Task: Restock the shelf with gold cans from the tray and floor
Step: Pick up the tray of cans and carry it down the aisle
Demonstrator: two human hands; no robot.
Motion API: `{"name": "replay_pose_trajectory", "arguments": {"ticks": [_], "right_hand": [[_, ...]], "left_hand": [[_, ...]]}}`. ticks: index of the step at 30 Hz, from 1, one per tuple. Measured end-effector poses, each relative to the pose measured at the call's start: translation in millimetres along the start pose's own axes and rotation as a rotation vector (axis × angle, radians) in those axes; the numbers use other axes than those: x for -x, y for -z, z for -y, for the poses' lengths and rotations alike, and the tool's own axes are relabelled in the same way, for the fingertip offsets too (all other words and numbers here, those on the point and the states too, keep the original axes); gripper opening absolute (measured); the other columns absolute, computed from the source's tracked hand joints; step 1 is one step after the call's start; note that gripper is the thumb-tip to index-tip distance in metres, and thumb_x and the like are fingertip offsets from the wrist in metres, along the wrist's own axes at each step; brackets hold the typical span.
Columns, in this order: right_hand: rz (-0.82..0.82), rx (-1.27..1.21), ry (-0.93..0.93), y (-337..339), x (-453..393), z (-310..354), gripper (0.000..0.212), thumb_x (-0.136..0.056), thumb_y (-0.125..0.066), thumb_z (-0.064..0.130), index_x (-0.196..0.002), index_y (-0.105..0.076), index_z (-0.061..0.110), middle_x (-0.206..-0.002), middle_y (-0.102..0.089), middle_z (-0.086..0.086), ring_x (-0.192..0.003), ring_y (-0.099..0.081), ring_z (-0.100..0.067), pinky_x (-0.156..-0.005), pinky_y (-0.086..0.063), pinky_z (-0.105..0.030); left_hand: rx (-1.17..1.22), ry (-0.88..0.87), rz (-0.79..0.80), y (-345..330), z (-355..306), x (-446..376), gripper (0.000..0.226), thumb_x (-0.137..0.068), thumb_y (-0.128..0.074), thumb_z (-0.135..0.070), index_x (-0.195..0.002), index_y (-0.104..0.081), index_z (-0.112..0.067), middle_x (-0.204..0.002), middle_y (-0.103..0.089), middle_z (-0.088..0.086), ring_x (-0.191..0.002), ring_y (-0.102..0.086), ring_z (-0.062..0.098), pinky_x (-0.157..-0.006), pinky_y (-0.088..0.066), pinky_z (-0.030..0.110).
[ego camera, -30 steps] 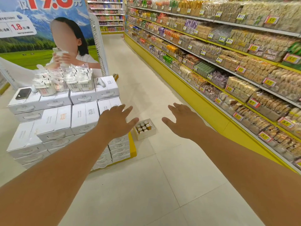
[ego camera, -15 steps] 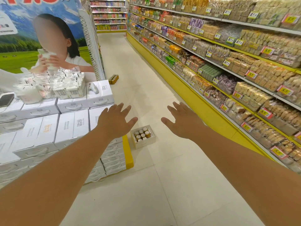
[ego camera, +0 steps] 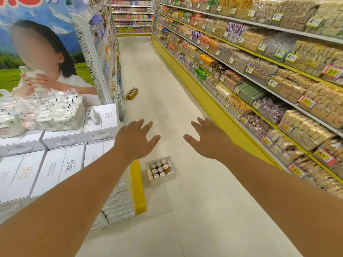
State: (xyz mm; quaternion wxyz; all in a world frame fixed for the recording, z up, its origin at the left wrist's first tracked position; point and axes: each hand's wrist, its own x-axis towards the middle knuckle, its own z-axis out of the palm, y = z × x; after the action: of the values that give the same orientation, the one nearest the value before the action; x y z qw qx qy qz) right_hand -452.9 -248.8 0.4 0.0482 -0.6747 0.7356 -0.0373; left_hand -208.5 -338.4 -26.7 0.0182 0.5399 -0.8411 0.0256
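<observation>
we stand in a pale tiled aisle, a long yellow-based snack shelf running down our right and a stack of white milk cartons on our left. against that stack's yellow corner sits the small white cardboard tray, upright gold cans packed inside it, tops up. a second cluster of gold cans stands on the floor much further up the aisle, by the left rack. our left hand and right hand both hover spread and empty, gripping nothing. the tray lies below and between them, nearer the left hand, so we judge a downward reach comes first.
</observation>
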Motion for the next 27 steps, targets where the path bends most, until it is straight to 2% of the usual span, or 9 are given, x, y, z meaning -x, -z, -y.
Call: {"name": "replay_pose_trajectory", "arguments": {"ticks": [9, 20, 27], "right_hand": [[0.011, 0.002, 0.003, -8.8, -165.3, 5.3, 0.076, -0.096, -0.022, 0.070, -0.158, -0.014, 0.026, -0.166, -0.005, 0.004, -0.152, 0.003, -0.017, -0.123, -0.007, -0.038], [-0.049, -0.008, -0.005, -7.7, -355.1, 9.7, 0.073, -0.097, -0.030, 0.065, -0.157, -0.021, 0.025, -0.164, -0.016, 0.003, -0.151, -0.005, -0.016, -0.120, -0.010, -0.033], [0.012, -0.009, 0.060, -18.6, -461.3, -17.4, 0.074, -0.097, -0.027, 0.066, -0.157, -0.016, 0.026, -0.165, -0.011, 0.004, -0.152, -0.001, -0.016, -0.120, -0.010, -0.036]], "left_hand": [[-0.008, -0.014, -0.048, -24.9, 52.5, -157.5, 0.078, -0.090, -0.015, -0.074, -0.156, -0.020, -0.032, -0.163, -0.021, 0.001, -0.149, -0.022, 0.024, -0.117, -0.025, 0.047], [-0.008, 0.011, 0.006, -35.0, 121.3, -332.5, 0.076, -0.092, -0.017, -0.072, -0.156, -0.019, -0.031, -0.163, -0.020, 0.001, -0.148, -0.020, 0.023, -0.117, -0.023, 0.047], [-0.013, 0.079, 0.060, -56.5, 131.0, -424.4, 0.077, -0.091, -0.017, -0.073, -0.156, -0.017, -0.033, -0.163, -0.021, 0.001, -0.148, -0.022, 0.023, -0.116, -0.027, 0.047]]}}
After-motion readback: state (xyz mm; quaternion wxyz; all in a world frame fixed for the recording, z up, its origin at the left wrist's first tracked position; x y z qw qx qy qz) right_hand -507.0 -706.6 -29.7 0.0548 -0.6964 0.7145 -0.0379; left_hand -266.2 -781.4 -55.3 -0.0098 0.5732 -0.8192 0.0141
